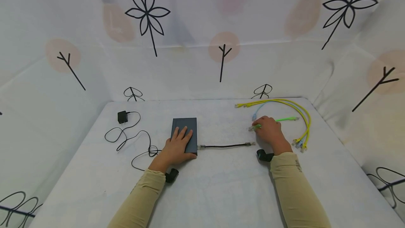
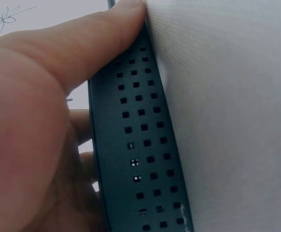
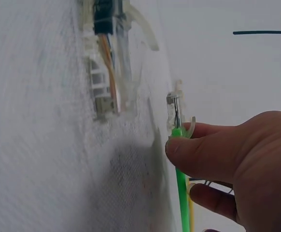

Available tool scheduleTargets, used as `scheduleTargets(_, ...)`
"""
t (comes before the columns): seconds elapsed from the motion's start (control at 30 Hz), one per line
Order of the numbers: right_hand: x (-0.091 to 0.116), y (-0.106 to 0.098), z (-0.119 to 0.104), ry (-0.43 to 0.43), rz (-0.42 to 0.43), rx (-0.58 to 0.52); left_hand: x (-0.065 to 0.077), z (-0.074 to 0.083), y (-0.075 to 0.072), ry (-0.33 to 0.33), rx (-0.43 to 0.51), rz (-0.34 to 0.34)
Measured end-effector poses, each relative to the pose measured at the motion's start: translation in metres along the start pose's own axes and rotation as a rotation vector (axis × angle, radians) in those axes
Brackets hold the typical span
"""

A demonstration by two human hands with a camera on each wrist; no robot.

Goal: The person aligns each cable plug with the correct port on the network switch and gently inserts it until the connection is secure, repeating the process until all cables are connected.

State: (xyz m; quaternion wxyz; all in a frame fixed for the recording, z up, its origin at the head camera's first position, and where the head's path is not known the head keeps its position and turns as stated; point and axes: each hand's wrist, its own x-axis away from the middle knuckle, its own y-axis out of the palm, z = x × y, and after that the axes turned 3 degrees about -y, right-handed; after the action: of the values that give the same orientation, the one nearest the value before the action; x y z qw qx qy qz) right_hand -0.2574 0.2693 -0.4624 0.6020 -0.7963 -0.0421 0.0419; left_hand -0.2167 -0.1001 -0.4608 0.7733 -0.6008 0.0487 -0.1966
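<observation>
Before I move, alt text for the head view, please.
A person's left hand rests on a dark box with a black cable at its side, while the right hand pinches a green cable. Yellow cables curve nearby.

Small dark lettering [image 1: 298,165] sitting on long right sleeve of tan fabric [image 1: 297,194], at outer side of cuff [image 1: 283,162]; characters running in short line along forearm, appearing too small and blurred for making out; no word, brand or number reading clearly in head view or either wrist view
</observation>
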Motion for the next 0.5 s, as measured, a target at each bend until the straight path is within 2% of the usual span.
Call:
scheduleTargets(0.3,-0.0033,0.0041,-0.0062,-0.107,0.036,-0.054,0.0006,0.0005,-0.0008,0.003,0.006,0.004)
scheduleTargets(0.5,-0.0033,0.0058,-0.0106,-0.103,-0.011,-0.173,0.0011,0.0008,-0.0012,-0.003,0.011,0.003)
